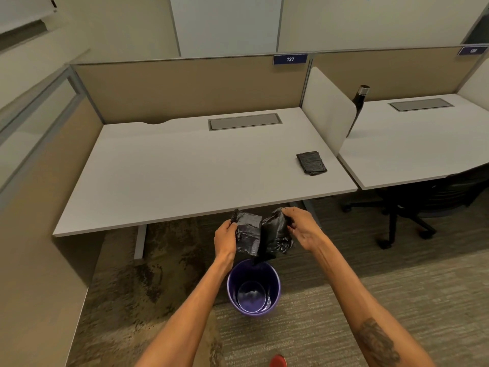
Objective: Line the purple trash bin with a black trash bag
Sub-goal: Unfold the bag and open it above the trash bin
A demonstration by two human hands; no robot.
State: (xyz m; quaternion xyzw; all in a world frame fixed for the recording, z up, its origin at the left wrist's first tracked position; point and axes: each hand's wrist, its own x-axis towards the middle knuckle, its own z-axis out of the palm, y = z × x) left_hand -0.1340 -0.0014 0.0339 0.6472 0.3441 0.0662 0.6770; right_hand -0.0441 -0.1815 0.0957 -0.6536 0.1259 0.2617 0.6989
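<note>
One purple trash bin (253, 287) stands upright on the carpet, just in front of the white bench (185, 165). Directly above the bin, the left hand (225, 238) and right hand (301, 227) each grip one partly unfolded black trash bag (262, 234). A second, folded bag (311, 162) lies on the bench beyond the bin.

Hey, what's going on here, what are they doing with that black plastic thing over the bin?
A person is unfolding a black trash bag, gripping it with the left hand and the right hand and holding it above the purple bin on the carpet. The bag is partly opened and not yet in the bin, which looks unlined. Another folded black bag lies on the white desk.
</note>
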